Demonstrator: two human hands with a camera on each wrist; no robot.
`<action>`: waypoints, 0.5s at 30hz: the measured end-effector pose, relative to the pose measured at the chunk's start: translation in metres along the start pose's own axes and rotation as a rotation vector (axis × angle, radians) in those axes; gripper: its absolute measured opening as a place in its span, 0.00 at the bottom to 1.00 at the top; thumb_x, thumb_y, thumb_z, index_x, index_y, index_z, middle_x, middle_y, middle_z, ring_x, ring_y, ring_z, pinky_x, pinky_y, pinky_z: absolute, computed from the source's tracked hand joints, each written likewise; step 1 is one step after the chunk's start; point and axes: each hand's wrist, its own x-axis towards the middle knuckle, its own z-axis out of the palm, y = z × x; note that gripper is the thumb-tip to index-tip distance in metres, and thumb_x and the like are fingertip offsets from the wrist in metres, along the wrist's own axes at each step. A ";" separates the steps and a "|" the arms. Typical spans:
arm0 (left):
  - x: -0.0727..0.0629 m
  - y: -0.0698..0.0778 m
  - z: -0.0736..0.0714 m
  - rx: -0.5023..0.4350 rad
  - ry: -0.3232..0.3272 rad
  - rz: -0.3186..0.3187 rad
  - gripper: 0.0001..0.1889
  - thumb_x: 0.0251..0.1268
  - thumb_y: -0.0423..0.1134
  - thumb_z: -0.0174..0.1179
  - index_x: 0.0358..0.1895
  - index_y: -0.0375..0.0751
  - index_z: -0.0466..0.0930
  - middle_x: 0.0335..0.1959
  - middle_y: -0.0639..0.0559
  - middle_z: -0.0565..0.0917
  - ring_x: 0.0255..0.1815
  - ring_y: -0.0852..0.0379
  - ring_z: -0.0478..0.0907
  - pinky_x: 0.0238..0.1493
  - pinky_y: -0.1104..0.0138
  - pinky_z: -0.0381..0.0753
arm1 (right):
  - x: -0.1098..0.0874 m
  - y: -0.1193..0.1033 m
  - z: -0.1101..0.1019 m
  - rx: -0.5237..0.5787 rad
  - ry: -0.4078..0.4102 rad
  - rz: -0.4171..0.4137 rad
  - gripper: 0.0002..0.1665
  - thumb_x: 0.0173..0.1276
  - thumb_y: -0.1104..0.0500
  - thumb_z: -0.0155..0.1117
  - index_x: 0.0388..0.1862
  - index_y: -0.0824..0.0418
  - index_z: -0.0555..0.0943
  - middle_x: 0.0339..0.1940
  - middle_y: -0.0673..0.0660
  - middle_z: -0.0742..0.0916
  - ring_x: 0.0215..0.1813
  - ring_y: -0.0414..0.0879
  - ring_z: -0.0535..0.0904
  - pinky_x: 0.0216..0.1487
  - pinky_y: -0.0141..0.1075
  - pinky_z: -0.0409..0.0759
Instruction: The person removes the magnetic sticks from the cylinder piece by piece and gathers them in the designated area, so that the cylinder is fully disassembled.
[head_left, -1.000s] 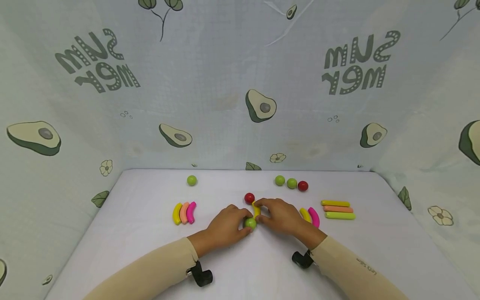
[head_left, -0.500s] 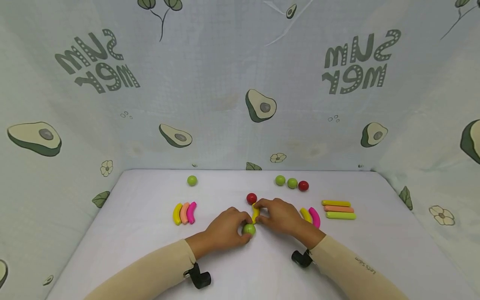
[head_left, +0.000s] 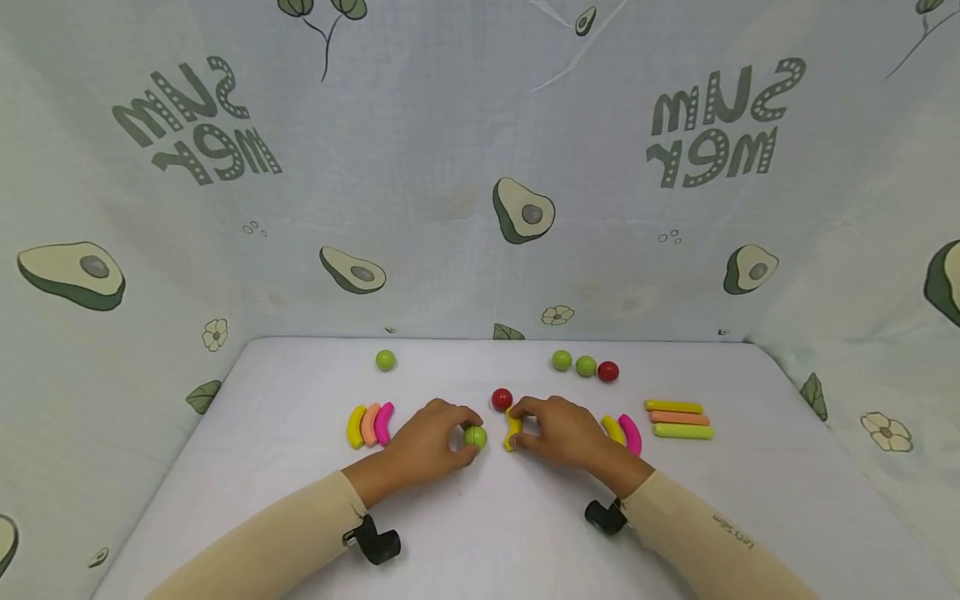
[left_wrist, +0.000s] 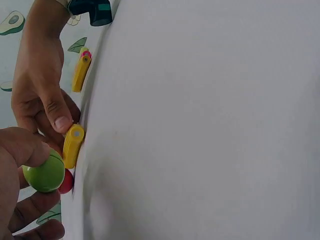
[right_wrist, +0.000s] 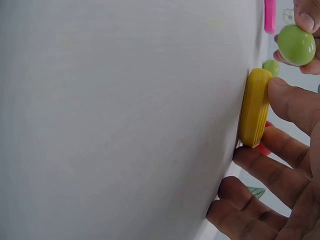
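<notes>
My left hand (head_left: 426,443) pinches a green ball (head_left: 476,437) between thumb and fingers; a seam line shows on the ball. In the left wrist view the green ball (left_wrist: 45,172) appears close up. To its right, my right hand (head_left: 564,433) holds a curved yellow piece (head_left: 513,430) on the white table, thumb at its near end and a finger at its far end. The right wrist view shows this yellow piece (right_wrist: 255,107) with ridged sides. A red ball (head_left: 502,400) lies just beyond its far end. The green ball is apart from the yellow piece.
On the left lie curved yellow, orange and pink pieces (head_left: 369,426), with a green ball (head_left: 386,360) behind them. Two green balls (head_left: 573,363) and a red ball (head_left: 608,372) sit at the back. Curved pieces (head_left: 628,435) and straight sticks (head_left: 678,418) lie right.
The green ball, first against the yellow piece's near end, has moved left with my left hand, away from the piece. My right hand has stayed almost in place on the yellow piece.
</notes>
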 end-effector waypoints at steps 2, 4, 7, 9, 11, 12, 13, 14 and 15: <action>-0.001 -0.004 -0.005 -0.003 0.011 -0.010 0.18 0.65 0.44 0.71 0.57 0.48 0.84 0.43 0.61 0.83 0.53 0.56 0.75 0.54 0.61 0.80 | 0.000 0.000 0.001 0.004 0.000 0.000 0.24 0.60 0.46 0.79 0.55 0.46 0.85 0.49 0.46 0.88 0.47 0.46 0.81 0.47 0.43 0.82; -0.002 -0.008 -0.010 -0.013 0.023 -0.016 0.19 0.65 0.44 0.70 0.57 0.47 0.84 0.44 0.60 0.84 0.54 0.55 0.75 0.55 0.59 0.79 | 0.000 0.000 0.000 0.007 0.002 0.000 0.24 0.60 0.46 0.80 0.55 0.46 0.85 0.49 0.46 0.88 0.47 0.46 0.81 0.47 0.42 0.82; -0.003 -0.015 -0.016 -0.021 0.042 -0.026 0.18 0.66 0.43 0.69 0.58 0.46 0.84 0.44 0.59 0.84 0.54 0.54 0.74 0.55 0.58 0.79 | 0.000 0.000 0.001 0.008 0.003 0.005 0.24 0.60 0.46 0.80 0.55 0.46 0.85 0.49 0.47 0.88 0.47 0.46 0.81 0.46 0.42 0.82; -0.004 -0.019 -0.020 -0.017 0.060 -0.035 0.18 0.66 0.42 0.69 0.58 0.46 0.85 0.44 0.59 0.83 0.54 0.54 0.74 0.55 0.58 0.79 | 0.000 0.000 0.001 0.006 0.002 0.009 0.24 0.60 0.46 0.80 0.55 0.46 0.85 0.49 0.47 0.88 0.48 0.46 0.81 0.46 0.42 0.82; -0.004 -0.023 -0.024 -0.001 0.082 -0.046 0.18 0.66 0.42 0.69 0.58 0.46 0.85 0.43 0.60 0.83 0.53 0.54 0.74 0.55 0.59 0.78 | 0.000 0.000 0.001 0.003 0.000 0.012 0.24 0.60 0.46 0.80 0.55 0.46 0.85 0.49 0.47 0.88 0.47 0.46 0.81 0.45 0.41 0.82; -0.004 -0.025 -0.025 0.004 0.092 -0.054 0.18 0.66 0.42 0.69 0.58 0.46 0.85 0.43 0.60 0.83 0.52 0.54 0.74 0.54 0.59 0.79 | 0.000 0.000 0.001 0.003 -0.001 0.012 0.24 0.60 0.46 0.80 0.55 0.46 0.85 0.49 0.47 0.88 0.47 0.45 0.81 0.45 0.41 0.82; -0.004 -0.027 -0.027 0.013 0.102 -0.063 0.19 0.66 0.42 0.69 0.59 0.46 0.85 0.42 0.60 0.83 0.52 0.54 0.75 0.54 0.59 0.78 | 0.000 0.000 0.001 0.003 -0.004 0.015 0.24 0.60 0.46 0.80 0.55 0.46 0.85 0.49 0.47 0.88 0.47 0.45 0.81 0.45 0.40 0.81; -0.004 -0.029 -0.029 0.013 0.112 -0.075 0.20 0.65 0.42 0.69 0.60 0.45 0.84 0.42 0.60 0.83 0.52 0.54 0.75 0.54 0.59 0.78 | 0.000 0.000 0.001 0.003 -0.005 0.016 0.24 0.60 0.46 0.80 0.56 0.45 0.85 0.49 0.47 0.88 0.46 0.45 0.80 0.44 0.40 0.81; -0.004 -0.031 -0.031 0.010 0.124 -0.087 0.21 0.65 0.41 0.70 0.61 0.44 0.83 0.43 0.59 0.83 0.53 0.53 0.76 0.55 0.58 0.78 | 0.000 0.000 0.001 0.004 -0.006 0.016 0.24 0.60 0.46 0.80 0.55 0.45 0.85 0.49 0.46 0.88 0.45 0.44 0.80 0.43 0.40 0.81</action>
